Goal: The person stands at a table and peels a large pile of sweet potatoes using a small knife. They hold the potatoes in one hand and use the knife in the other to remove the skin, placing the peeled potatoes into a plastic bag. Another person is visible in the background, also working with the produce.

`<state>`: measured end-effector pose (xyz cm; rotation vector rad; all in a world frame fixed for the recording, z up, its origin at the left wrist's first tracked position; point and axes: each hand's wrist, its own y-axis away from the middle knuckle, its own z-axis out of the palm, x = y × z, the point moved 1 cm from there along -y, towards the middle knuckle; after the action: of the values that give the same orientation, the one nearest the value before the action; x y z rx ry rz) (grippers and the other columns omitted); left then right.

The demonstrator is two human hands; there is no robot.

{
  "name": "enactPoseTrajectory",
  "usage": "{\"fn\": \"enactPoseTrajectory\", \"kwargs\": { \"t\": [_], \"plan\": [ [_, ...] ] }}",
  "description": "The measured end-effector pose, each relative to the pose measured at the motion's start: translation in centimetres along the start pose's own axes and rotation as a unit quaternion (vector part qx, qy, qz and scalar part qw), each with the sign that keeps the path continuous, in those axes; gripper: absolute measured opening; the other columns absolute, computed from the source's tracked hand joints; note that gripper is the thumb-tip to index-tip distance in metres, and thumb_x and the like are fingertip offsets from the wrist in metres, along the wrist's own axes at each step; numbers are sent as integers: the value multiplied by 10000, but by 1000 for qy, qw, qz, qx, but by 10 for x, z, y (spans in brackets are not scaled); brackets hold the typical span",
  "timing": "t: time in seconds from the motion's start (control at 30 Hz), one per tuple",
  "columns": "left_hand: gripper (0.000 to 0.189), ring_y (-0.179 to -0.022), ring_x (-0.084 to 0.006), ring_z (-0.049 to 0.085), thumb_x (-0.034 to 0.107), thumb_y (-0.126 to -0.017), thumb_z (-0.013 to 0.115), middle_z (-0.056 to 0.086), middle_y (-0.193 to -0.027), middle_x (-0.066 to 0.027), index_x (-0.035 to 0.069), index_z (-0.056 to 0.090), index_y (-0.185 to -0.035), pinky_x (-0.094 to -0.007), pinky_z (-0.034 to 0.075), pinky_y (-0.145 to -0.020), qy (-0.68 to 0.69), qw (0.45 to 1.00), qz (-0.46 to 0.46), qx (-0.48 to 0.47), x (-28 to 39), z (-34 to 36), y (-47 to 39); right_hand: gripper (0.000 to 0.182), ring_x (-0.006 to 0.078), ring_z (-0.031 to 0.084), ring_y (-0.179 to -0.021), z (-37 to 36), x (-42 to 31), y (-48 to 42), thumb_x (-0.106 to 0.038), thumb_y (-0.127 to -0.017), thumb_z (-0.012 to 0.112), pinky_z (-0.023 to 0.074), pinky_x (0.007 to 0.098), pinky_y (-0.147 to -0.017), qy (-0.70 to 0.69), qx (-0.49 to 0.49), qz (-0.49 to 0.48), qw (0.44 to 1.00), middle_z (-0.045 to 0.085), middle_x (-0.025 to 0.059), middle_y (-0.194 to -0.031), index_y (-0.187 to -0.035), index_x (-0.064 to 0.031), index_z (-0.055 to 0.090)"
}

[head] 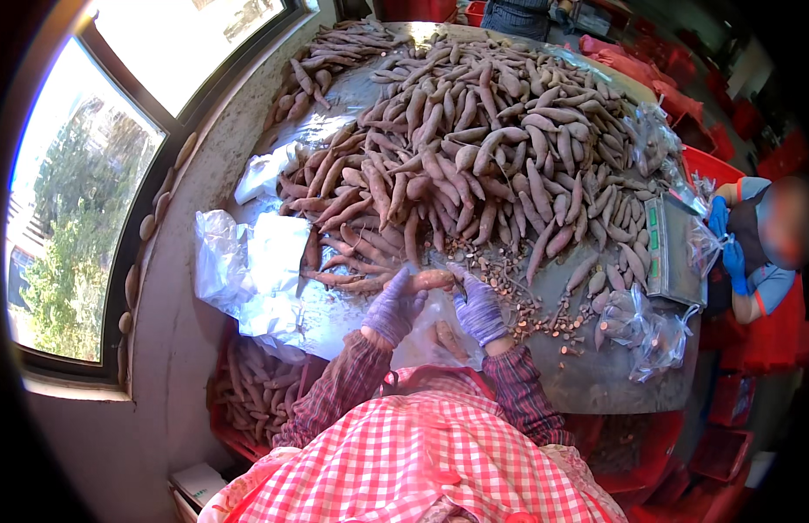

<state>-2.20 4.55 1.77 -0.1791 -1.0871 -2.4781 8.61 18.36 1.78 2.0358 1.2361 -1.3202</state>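
My left hand (396, 308), in a purple knit glove, is closed around one end of a sweet potato (432, 280) above the near edge of the metal table (548, 372). At its other end is my right hand (477, 307), gloved alike, with a small dark tool between its fingers, seemingly a cutter; its kind cannot be told. Below and between the hands lies a clear plastic bag (420, 346) with a sweet potato (450, 340) in it. A large heap of sweet potatoes (443, 150) rises beyond, and cut-off ends (541, 320) are scattered to the right.
Plastic bags (273, 255) lie at the left. A scale (675, 248) and filled, knotted bags (646, 327) stand at the right, near a co-worker's blue-gloved hands (736, 261). A red crate of sweet potatoes (254, 392) is below left; another red crate (652, 451) sits below right.
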Motion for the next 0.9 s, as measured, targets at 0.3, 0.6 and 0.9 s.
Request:
{"fn": "enactPoseTrajectory", "kwargs": {
  "t": [0.3, 0.6, 0.9],
  "plan": [
    [223, -744, -110, 571, 261, -822, 686, 587, -899, -28, 90, 619, -949, -133, 512, -555, 58, 989, -135, -30, -6, -21, -7, 339, 238, 616, -847, 68, 220, -9, -38, -798, 529, 500, 355, -740, 61, -31, 320, 945, 646, 128, -1010, -1133, -20, 576],
    [397, -700, -164, 618, 338, -889, 586, 622, -1002, -75, 68, 499, -1167, -227, 452, -529, -274, 954, 103, -60, -17, 13, 33, 271, 49, 522, -610, -30, -15, 17, -163, -895, 587, 392, 183, -519, -328, -100, 164, 925, 634, 22, -811, -1136, -40, 584],
    [475, -792, -131, 603, 443, -946, 409, 454, -1320, -112, 120, 429, -1295, -172, 398, -518, -236, 959, 64, -145, 0, 5, 72, 222, 214, 652, -692, -28, 21, 38, -173, -863, 579, 503, 323, -622, 12, -207, 83, 975, 655, 154, -787, -1026, -31, 628]
  ]
}}
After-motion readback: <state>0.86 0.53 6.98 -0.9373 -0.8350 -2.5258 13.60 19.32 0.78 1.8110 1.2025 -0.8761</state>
